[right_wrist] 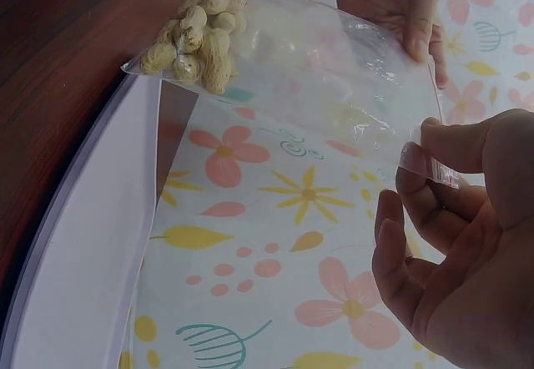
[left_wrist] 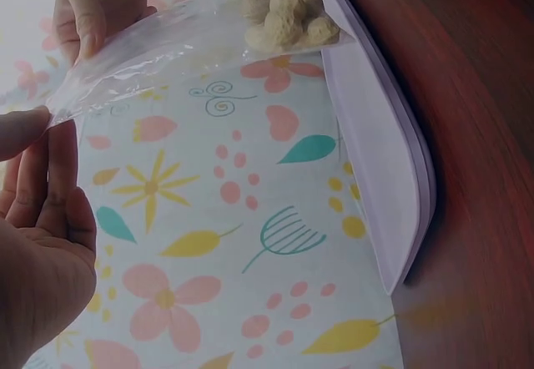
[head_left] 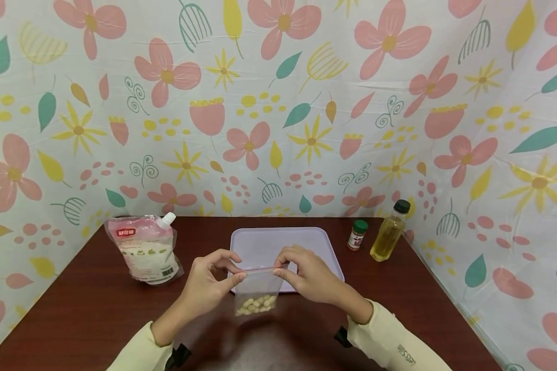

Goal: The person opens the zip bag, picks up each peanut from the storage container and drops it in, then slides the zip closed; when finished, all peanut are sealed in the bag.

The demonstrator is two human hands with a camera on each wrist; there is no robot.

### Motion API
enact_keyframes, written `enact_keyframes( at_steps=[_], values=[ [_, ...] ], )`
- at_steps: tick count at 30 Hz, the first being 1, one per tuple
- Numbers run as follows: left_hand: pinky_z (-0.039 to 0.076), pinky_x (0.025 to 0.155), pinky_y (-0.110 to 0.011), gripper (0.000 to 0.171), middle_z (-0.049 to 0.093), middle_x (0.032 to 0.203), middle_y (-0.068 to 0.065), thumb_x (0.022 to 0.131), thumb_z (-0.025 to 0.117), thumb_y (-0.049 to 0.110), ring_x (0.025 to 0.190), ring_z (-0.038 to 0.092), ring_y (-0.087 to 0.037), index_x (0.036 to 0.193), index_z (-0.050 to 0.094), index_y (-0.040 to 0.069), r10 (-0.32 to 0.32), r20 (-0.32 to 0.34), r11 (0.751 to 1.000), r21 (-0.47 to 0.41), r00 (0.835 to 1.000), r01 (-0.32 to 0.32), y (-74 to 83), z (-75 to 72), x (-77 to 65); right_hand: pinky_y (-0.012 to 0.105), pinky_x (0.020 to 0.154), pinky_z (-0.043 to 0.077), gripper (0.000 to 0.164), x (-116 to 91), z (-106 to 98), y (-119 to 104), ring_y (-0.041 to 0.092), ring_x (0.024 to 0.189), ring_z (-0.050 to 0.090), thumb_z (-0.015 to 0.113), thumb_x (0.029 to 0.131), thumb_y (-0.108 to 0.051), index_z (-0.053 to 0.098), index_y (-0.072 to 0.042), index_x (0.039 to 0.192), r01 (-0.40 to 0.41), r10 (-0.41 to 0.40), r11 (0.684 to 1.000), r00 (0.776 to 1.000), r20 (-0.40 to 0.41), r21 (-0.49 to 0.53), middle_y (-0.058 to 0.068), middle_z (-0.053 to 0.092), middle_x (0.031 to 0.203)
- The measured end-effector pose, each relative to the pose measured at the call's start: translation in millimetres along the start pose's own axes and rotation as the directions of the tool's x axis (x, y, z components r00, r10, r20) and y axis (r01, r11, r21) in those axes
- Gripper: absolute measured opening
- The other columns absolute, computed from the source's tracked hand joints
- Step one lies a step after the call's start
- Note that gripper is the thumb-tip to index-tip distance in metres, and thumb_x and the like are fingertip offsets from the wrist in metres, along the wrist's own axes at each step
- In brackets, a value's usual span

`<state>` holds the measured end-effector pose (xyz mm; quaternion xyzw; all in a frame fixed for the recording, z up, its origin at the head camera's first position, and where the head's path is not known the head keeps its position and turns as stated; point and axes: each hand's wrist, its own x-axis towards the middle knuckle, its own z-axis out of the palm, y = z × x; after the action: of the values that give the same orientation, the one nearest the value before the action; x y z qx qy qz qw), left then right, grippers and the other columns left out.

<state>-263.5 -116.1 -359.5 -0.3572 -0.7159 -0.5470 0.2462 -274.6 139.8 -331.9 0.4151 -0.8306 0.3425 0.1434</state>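
Observation:
A clear zip bag [head_left: 258, 284] hangs upright between both hands, its red-lined top edge stretched sideways. My left hand [head_left: 208, 278] pinches the top left corner between thumb and fingers. At the other top corner, my right hand [head_left: 310, 273] pinches the bag the same way. Several unshelled peanuts [head_left: 256, 305] lie in the bottom of the bag, and the right wrist view shows the peanuts [right_wrist: 200, 35] bunched in its lower end. Behind the bag lies a lilac tray [head_left: 278, 238], partly hidden by the hands.
To the left stands a white and pink spouted pouch [head_left: 146, 252]. A small green-capped jar [head_left: 357, 235] and a bottle of yellow oil [head_left: 390, 232] stand at the back right of the dark wooden table [head_left: 74, 309]. Floral sheeting [head_left: 260, 129] hangs behind and along the side.

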Motion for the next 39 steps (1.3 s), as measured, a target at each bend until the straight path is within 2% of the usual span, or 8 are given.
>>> enact_keyframes(
  at_steps=[7,11,15,25,30,39],
  values=[
    [0.045,0.05,-0.028,0.032,0.071,0.07,-0.003,0.074,0.081,-0.01,0.06,0.062,-0.011,0.094,0.065,0.01,0.013,-0.002,1.0,0.003,1.0,-0.013,-0.2,-4.2,0.9,0.029,0.076,0.048,0.009,-0.7,-1.6,0.7,0.005,0.087,0.056,0.07,0.093,-0.017,0.063,-0.021,0.087,-0.004,0.004,1.0,1.0,-0.012,-0.001,-0.015,0.06,0.088],
    [0.048,0.054,-0.027,0.03,0.071,0.07,-0.001,0.075,0.081,-0.008,0.064,0.065,-0.012,0.091,0.063,0.011,-0.02,0.005,1.0,-0.001,1.0,0.02,6.5,-6.1,1.9,0.028,0.072,0.047,0.008,-1.1,-3.3,-1.6,0.007,0.086,0.055,0.07,0.093,-0.018,0.064,-0.02,0.088,-0.027,0.027,1.0,0.999,-0.024,0.002,-0.014,0.061,0.088],
    [0.048,0.055,-0.025,0.028,0.071,0.071,0.002,0.076,0.082,-0.004,0.068,0.066,-0.011,0.089,0.062,0.011,-0.058,0.007,0.998,-0.013,0.998,0.058,4.3,-7.6,1.2,0.026,0.065,0.044,0.008,-1.7,-2.9,-1.8,0.009,0.084,0.055,0.071,0.092,-0.018,0.065,-0.02,0.088,-0.029,0.029,1.0,0.998,-0.055,0.002,-0.012,0.061,0.089],
    [0.046,0.053,-0.024,0.029,0.07,0.07,-0.003,0.076,0.082,-0.005,0.065,0.064,-0.011,0.086,0.06,0.01,-0.059,-0.008,0.997,-0.048,0.998,0.058,7.4,-8.5,2.7,0.025,0.061,0.043,0.009,-2.7,-3.4,-0.9,0.008,0.082,0.053,0.072,0.091,-0.016,0.065,-0.02,0.087,-0.03,0.032,0.999,0.995,-0.092,0.017,-0.011,0.061,0.088],
    [0.047,0.054,-0.024,0.029,0.07,0.071,-0.001,0.076,0.081,-0.005,0.066,0.065,-0.011,0.085,0.058,0.011,-0.064,-0.005,0.996,-0.055,0.998,0.064,6.5,-10.0,2.4,0.025,0.061,0.043,0.009,-3.2,-3.8,-1.1,0.008,0.082,0.053,0.072,0.091,-0.015,0.065,-0.019,0.087,-0.037,0.039,0.999,0.995,-0.092,0.021,-0.011,0.061,0.088],
    [0.05,0.057,-0.025,0.029,0.072,0.074,-0.006,0.077,0.08,-0.007,0.071,0.068,-0.011,0.083,0.056,0.007,-0.067,-0.017,0.995,-0.076,0.998,0.066,7.3,-10.2,1.8,0.025,0.059,0.043,0.008,-2.8,-2.5,2.3,0.009,0.082,0.053,0.07,0.092,-0.014,0.065,-0.02,0.089,-0.054,0.059,0.996,0.996,-0.073,0.065,-0.009,0.061,0.09]
  ],
)
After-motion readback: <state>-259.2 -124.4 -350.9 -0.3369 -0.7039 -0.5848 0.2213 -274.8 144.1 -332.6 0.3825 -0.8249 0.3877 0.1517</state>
